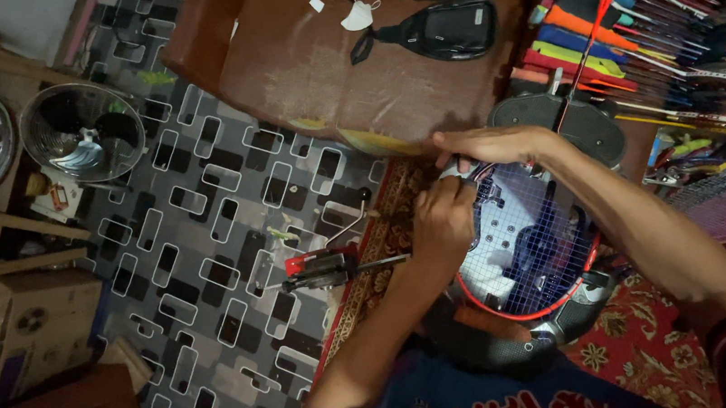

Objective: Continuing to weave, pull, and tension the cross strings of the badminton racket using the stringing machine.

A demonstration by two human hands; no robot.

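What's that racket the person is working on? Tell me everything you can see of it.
The badminton racket lies flat on a stringing machine, head toward the person. Its frame looks red along the near rim, with a grid of pale strings across it, and its thin dark-and-red shaft runs away toward the upper right. The left hand presses on the left side of the frame, and the right hand lies over the far edge. Whether either hand grips a string cannot be told.
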